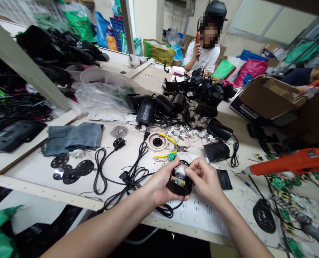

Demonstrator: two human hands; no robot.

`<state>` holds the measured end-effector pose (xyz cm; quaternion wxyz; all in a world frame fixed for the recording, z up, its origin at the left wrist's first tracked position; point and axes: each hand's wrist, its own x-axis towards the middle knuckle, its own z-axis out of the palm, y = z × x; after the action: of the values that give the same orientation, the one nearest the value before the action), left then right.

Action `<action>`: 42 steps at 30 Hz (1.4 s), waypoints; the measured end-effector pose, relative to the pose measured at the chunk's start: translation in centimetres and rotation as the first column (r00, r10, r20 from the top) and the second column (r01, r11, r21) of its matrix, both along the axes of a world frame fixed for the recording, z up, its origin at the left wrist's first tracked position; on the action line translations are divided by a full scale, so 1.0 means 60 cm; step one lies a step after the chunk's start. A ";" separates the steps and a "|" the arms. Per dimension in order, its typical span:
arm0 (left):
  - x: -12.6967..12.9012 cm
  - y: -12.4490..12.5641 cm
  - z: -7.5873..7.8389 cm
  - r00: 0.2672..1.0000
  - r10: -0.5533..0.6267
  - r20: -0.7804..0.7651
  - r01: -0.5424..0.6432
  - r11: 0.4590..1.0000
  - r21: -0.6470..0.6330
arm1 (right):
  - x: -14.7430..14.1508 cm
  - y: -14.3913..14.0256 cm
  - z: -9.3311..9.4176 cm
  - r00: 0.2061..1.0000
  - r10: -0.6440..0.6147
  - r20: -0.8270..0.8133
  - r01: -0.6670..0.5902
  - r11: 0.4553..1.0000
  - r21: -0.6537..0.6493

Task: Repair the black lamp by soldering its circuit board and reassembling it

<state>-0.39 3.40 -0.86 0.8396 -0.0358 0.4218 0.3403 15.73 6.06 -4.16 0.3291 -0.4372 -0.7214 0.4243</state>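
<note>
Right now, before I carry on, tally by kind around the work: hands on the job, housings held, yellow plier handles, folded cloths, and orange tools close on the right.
Hands: 2 (left hand, right hand)
Held black housing: 1
Yellow handles: 2
Folded cloth: 1
Orange tool: 1
Total: 7

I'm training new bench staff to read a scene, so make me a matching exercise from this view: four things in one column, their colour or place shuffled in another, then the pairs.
Things
1. Open black housing
2. Folded cloth
3. Power tool
4. Plier handles

Colour or place
A. Yellow
B. Resting in the person's left hand
C. Orange
D. Greyish blue

Right pairs: 1-B, 2-D, 3-C, 4-A
</note>
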 end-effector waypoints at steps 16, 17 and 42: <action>-0.004 0.010 0.025 0.999 0.018 0.048 -0.017 0.999 -0.034 | 0.004 0.026 0.031 0.975 0.062 -0.212 -0.080 0.994 -0.077; -0.004 0.010 0.024 0.998 0.022 0.061 -0.020 0.999 -0.035 | 0.004 0.026 0.030 0.973 0.057 -0.222 -0.077 0.994 -0.079; -0.006 0.010 0.024 0.997 0.063 0.049 -0.066 0.997 0.047 | -0.012 0.018 0.034 0.997 -0.019 -0.069 0.030 0.985 0.169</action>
<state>-0.77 3.98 0.61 0.8386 -0.0370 0.3921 0.3764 15.02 7.11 -2.10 0.3945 -0.4018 -0.7381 0.3717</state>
